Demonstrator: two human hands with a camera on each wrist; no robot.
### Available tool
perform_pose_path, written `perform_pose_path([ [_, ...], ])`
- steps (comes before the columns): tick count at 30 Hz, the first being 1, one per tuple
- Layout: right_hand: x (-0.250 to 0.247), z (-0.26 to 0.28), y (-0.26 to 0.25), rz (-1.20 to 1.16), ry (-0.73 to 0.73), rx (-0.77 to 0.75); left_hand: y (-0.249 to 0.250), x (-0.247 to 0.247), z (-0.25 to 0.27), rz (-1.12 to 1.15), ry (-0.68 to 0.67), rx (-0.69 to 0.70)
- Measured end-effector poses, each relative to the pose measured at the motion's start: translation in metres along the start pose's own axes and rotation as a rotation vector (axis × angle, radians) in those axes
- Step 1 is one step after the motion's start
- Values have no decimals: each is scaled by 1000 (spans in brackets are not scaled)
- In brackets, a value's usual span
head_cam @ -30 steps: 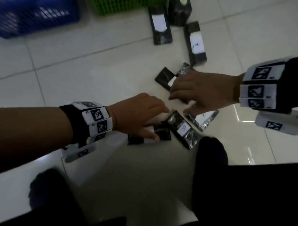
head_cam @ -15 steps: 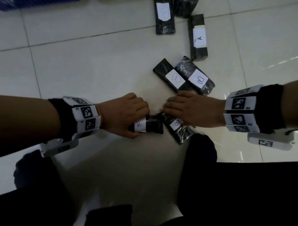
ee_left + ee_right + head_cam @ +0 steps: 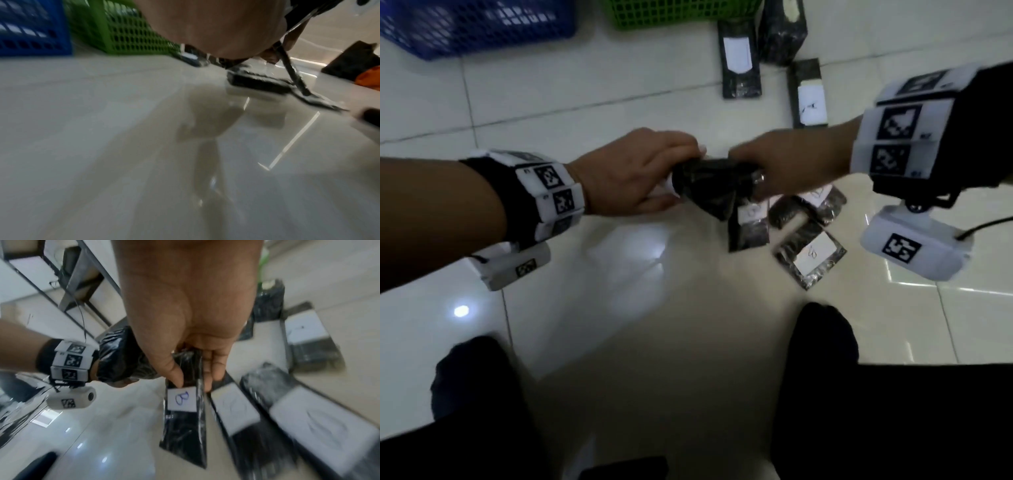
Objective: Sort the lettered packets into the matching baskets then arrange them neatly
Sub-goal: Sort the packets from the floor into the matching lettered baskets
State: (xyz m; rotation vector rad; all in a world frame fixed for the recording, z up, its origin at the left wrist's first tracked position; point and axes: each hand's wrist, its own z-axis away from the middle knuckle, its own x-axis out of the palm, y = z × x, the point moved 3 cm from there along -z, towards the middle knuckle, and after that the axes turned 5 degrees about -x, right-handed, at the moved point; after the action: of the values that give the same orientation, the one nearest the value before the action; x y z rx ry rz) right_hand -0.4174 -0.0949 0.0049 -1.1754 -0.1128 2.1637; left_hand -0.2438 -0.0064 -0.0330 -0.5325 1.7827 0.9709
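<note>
My left hand (image 3: 681,174) grips a crumpled black packet (image 3: 705,178) off the floor; a sliver of its white label shows by the thumb. My right hand (image 3: 751,176) meets it from the right. The right wrist view shows the right hand (image 3: 192,384) pinching, thumb against fingers, the top of a black packet labelled B (image 3: 182,400), which hangs down. That hanging B packet (image 3: 748,222) sits just under the right hand in the head view. The blue basket (image 3: 476,27) and green basket (image 3: 681,10) stand at the far edge.
Loose labelled packets lie on the white tiled floor: two below the right wrist (image 3: 808,255) (image 3: 823,202), three near the green basket (image 3: 741,58) (image 3: 808,94) (image 3: 784,31). My dark-clothed knees (image 3: 822,342) fill the near edge. A metal shelf frame (image 3: 82,280) stands behind the left arm.
Both hands have risen from the floor, each carrying a black packet, and moved towards the baskets. The view has tilted up, so the baskets show again.
</note>
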Motion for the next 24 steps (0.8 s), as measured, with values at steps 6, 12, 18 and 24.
perform_pose_path([
  [6,-103,-22,20,-203,628,27,-64,-99,-50,-307,362,-50],
  [12,-175,-32,40,-213,1216,157,-124,-178,-70,-303,587,-455],
  [18,-177,-66,54,-302,1266,362,-150,-150,-65,-57,527,-727],
  [24,-183,-95,56,-437,1250,402,-153,-120,-70,-92,380,-834],
])
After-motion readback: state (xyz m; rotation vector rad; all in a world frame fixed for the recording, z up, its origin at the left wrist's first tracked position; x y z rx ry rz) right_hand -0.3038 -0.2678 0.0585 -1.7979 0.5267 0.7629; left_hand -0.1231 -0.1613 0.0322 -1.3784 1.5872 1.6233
